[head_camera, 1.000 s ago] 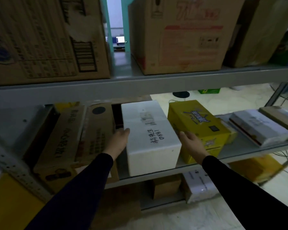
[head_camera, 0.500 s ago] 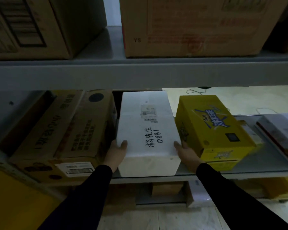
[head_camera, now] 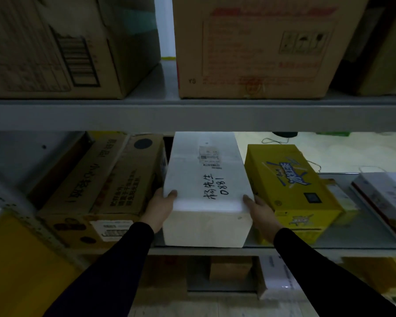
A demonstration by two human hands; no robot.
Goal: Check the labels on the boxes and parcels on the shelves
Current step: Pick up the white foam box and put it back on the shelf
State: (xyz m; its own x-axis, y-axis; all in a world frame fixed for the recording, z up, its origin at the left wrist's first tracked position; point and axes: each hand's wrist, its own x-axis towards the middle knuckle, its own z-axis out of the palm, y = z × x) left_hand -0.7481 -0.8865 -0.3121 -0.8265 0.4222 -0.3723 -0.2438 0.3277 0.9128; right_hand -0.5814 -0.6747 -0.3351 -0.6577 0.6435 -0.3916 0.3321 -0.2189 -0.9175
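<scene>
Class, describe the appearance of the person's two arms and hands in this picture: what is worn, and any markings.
Both arms wear plain, long black sleeves that end at the wrists, with no visible logos or stripes. The left hand and right hand are bare: no gloves, and no rings or watch can be seen in this dim view.

Looks like a parcel storeroom / small warehouse. Grey metal shelving (head_camera: 192,115) in tiers, packed with brown cartons (head_camera: 249,46) bearing barcodes and handling symbols. White foam box (head_camera: 206,179) carries a shipping label (head_camera: 209,156) plus handwritten name and number (pickup-code style). More parcels on the lowest shelf and pale floor (head_camera: 329,152) behind. Dim lighting.
</scene>
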